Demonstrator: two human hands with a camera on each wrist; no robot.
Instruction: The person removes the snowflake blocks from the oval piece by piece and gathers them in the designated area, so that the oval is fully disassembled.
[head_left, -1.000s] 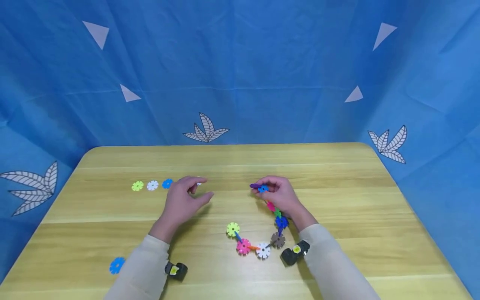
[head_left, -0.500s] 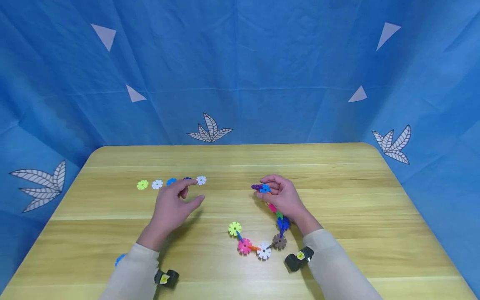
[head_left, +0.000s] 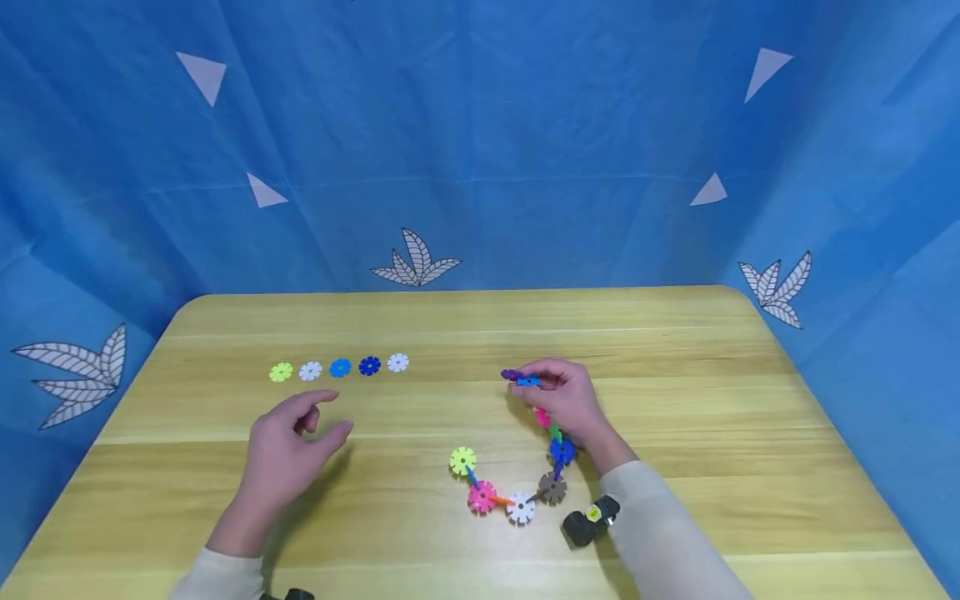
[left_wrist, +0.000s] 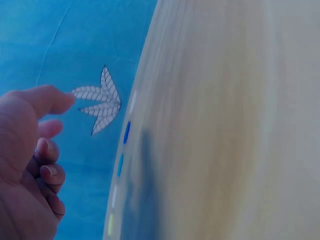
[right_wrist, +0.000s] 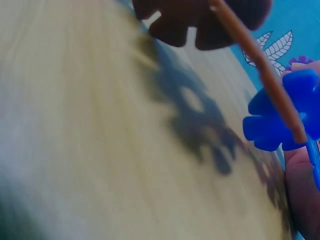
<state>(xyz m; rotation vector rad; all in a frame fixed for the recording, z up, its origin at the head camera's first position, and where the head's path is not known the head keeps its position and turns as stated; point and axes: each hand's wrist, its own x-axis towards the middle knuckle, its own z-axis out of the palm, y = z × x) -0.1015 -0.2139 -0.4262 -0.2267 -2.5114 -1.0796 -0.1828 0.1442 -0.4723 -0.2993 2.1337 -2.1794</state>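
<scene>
Five loose discs (head_left: 340, 363) sit near the bench's (head_left: 712, 517) far edge, towards its left corner, in the head view; the left hand (head_left: 285, 454) gapes wide nearby, and the right hand (head_left: 562, 400) pinches the disc chain (head_left: 555, 495), curving toward the near edge. Left wrist: that hand, loosely bent, before the blue curtain (left_wrist: 85, 35). Right wrist: chain, grip mostly hidden

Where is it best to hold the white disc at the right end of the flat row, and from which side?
Probably pinch the white disc by its notched rim, at the near and far edges, coming with the empty left hand from above and the near side. It lies flat and thin, and the dark blue disc sits close on its left.
</scene>
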